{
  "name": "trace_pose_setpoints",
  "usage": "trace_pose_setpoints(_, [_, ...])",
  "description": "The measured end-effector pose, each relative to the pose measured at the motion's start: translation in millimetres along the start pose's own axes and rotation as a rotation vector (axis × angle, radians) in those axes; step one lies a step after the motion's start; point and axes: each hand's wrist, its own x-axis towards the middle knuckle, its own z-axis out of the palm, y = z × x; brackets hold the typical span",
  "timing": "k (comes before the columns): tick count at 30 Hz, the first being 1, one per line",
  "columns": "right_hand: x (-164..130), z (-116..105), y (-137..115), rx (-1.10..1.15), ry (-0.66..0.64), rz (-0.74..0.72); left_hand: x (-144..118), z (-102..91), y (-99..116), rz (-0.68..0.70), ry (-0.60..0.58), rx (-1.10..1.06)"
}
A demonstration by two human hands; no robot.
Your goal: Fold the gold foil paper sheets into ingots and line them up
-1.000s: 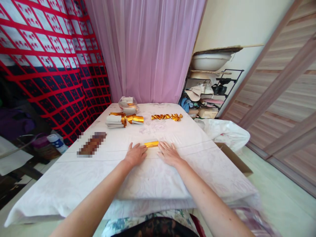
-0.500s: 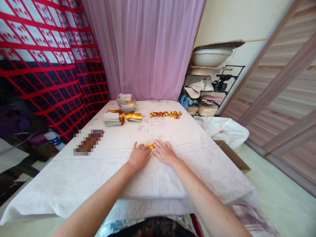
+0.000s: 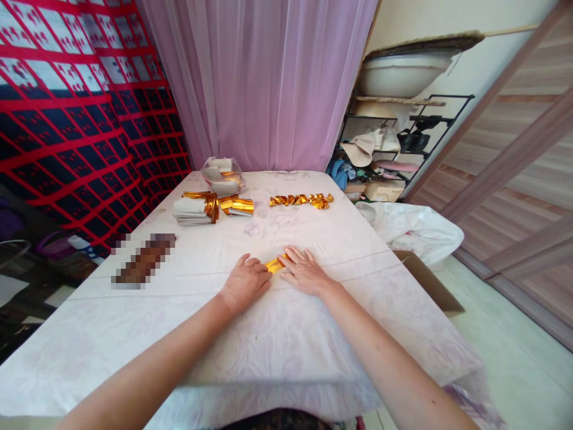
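— Head camera first: what are the two hands doing?

— Both lie palm-down on the tabletop (image 3: 134, 334), which is covered with a pale cloth. Between them is a small gold foil strip (image 3: 274, 264), near the middle of the table. The left hand (image 3: 245, 282) has its fingers curled loosely over the strip's left end; the right hand (image 3: 304, 273) lies flat with fingers together and stretched out, pressing the right end.

— Anything different from a second ago?

— Yes. A second ago the strip lay flat and level with most of its length showing. Half a second ago the hands had closed in until only a sliver showed. Now the strip slants, its right end farther away, and a short piece shows again. I'd judge the hands are working the foil by pressing or rolling it, not lifting it.

— What else is on the table?

— At the far left, a stack of white sheets (image 3: 190, 211) with gold foil rolls (image 3: 236, 205) beside it, and a clear bag (image 3: 217, 174) behind. Farther right lies a row of crumpled gold pieces (image 3: 301, 200). Near the left edge is a blurred brown object (image 3: 141, 266).

— What can't you make out?

— Both ends of the strip are under the hands, so its full length and shape are hidden. Whether the left fingers actually pinch it, I cannot tell. The brown object is pixelated beyond recognition.
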Motion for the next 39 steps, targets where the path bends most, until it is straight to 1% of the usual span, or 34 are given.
trace_pose_setpoints(2, [0, -1, 7, -0.027, 0.015, -0.038, -4, 8.0, -4, 0.034, 0.007, 0.007])
trace_pose_setpoints(4, [-2, 0, 11, -0.040, 0.048, -0.066, -10, 16.8, -8, 0.123, 0.033, 0.025])
trace_pose_setpoints(7, [-8, 2, 8, -0.038, 0.119, -0.094, -17, 25.1, -14, 0.181, 0.054, 0.041])
trace_pose_setpoints(10, [-14, 4, -2, -0.004, 0.160, -0.158, -18, 25.2, -16, 0.176, 0.084, 0.039])
trace_pose_setpoints(13, [-19, 6, -9, 0.059, 0.128, -0.213, -16, 22.0, -15, 0.190, 0.111, 0.010])
trace_pose_setpoints(15, [-21, 7, -8, 0.089, 0.096, -0.191, -16, 20.4, -14, 0.206, 0.133, -0.019])
trace_pose_setpoints(18, [-22, 5, -1, 0.084, 0.104, -0.102, -16, 19.1, -13, 0.218, 0.146, -0.054])
trace_pose_setpoints(22, [-18, -3, 0, 0.038, 0.140, -0.082, -14, 18.5, -12, 0.208, 0.140, -0.119])
trace_pose_setpoints(26, [-12, -13, -10, -0.037, 0.184, -0.063, -12, 19.2, -10, 0.180, 0.142, -0.213])
trace_pose_setpoints(29, [-7, -16, -17, -0.040, 0.208, -0.061, -12, 20.1, -9, 0.165, 0.148, -0.257])
trace_pose_setpoints(31, [-5, -13, -18, -0.004, 0.238, -0.106, -11, 20.6, -8, 0.153, 0.155, -0.276])
trace_pose_setpoints(36, [-5, 4, -13, 0.078, 0.401, -0.277, -10, 19.1, -10, 0.107, 0.171, -0.342])
trace_pose_setpoints(39, [-6, 7, -13, 0.079, 0.415, -0.303, -10, 17.5, -11, 0.068, 0.152, -0.354])
